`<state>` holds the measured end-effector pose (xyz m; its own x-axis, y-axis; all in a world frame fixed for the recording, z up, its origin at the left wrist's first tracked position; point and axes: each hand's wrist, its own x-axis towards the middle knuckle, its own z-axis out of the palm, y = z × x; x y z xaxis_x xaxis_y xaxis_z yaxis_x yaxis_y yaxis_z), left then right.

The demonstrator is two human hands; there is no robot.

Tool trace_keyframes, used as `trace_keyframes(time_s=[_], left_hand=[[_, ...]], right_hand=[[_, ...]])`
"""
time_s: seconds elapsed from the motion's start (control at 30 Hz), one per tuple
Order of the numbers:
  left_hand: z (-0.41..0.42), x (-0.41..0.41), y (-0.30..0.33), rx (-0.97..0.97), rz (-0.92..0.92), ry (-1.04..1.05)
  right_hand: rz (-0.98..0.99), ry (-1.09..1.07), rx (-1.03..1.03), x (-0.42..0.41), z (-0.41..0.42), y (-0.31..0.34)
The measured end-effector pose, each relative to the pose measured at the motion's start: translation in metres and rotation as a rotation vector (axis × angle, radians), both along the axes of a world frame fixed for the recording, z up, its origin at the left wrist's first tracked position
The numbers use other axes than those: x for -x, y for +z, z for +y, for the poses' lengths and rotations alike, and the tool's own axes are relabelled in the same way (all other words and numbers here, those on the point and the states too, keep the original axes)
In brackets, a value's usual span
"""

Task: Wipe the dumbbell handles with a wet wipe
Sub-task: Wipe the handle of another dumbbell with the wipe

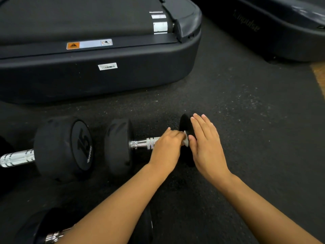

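On dumbbell handle (144, 143), left hand (167, 147) gripping wipe (186, 140)

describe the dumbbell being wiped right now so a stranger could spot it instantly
On the black floor in front of the treadmill base, find the dumbbell with both hands on it. The left hand holds a white wipe around its handle; the right hand rests flat on its end. The dumbbell marked 15 lies untouched.

**Gym floor beside the treadmills**

Black speckled rubber flooring (228, 106) fills the frame. A dark treadmill deck (98, 74), carrying an orange warning sticker (73, 45) and a white barcode label (107, 66), sits at the rear. A second machine base (281, 30) stands at upper right, near a yellow floor strip (319, 74).
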<state>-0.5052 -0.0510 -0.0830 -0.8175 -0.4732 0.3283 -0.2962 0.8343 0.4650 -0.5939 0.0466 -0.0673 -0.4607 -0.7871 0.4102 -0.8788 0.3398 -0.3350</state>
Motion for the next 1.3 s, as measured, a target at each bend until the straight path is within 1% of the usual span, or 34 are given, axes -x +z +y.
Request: trace_keyframes(time_s=[0.07, 0.17, 0.27, 0.33, 0.43, 0.53, 0.6, 0.7, 0.83, 0.97, 1.03, 1.13, 1.2, 1.23, 1.3], left_hand=[[-0.005, 0.004, 0.005, -0.086, -0.082, 0.042], [-0.019, 0.006, 0.016, -0.202, -0.27, 0.099], [-0.025, 0.002, 0.03, -0.302, -0.352, 0.132], [-0.022, -0.008, 0.034, -0.269, -0.34, 0.125], [-0.017, -0.034, 0.032, -0.119, -0.297, 0.076], [-0.013, -0.053, 0.039, -0.051, -0.289, 0.053], [-0.007, -0.063, 0.054, -0.045, -0.23, 0.057], [-0.002, -0.079, 0.078, -0.078, -0.171, 0.079], [-0.003, -0.098, 0.097, -0.084, -0.149, 0.052], [-0.009, -0.121, 0.102, -0.067, -0.108, -0.03], [-0.013, -0.135, 0.103, -0.065, -0.098, -0.049], [-0.01, -0.164, 0.112, -0.127, -0.104, -0.02], [-0.002, -0.192, 0.124, -0.125, -0.116, 0.01], [0.002, -0.208, 0.132, -0.119, -0.147, 0.026], [0.012, -0.243, 0.151, -0.122, -0.274, 0.08]], right_hand=[[-0.006, 0.01, -0.019, 0.002, -0.002, 0.002], [-0.004, 0.001, -0.049, 0.002, -0.004, 0.005], [-0.021, -0.003, -0.065, 0.002, -0.006, 0.008], [-0.044, 0.007, -0.083, 0.003, -0.006, 0.011], [-0.083, 0.011, -0.131, 0.002, -0.004, 0.019], [-0.038, 0.007, -0.163, -0.005, 0.0, 0.031], [0.027, 0.046, -0.116, -0.02, 0.005, 0.042], [0.032, 0.139, -0.027, -0.054, 0.012, 0.057], [0.049, 0.191, -0.012, -0.088, 0.009, 0.07], [0.038, 0.219, 0.012, -0.102, 0.0, 0.077], [0.034, 0.253, -0.007, -0.109, -0.004, 0.081], [0.054, 0.31, -0.086, -0.129, -0.012, 0.093], [0.097, 0.366, -0.133, -0.15, -0.014, 0.108], [0.101, 0.396, -0.154, -0.161, -0.014, 0.118], [0.071, 0.433, -0.201, -0.185, -0.009, 0.14]])
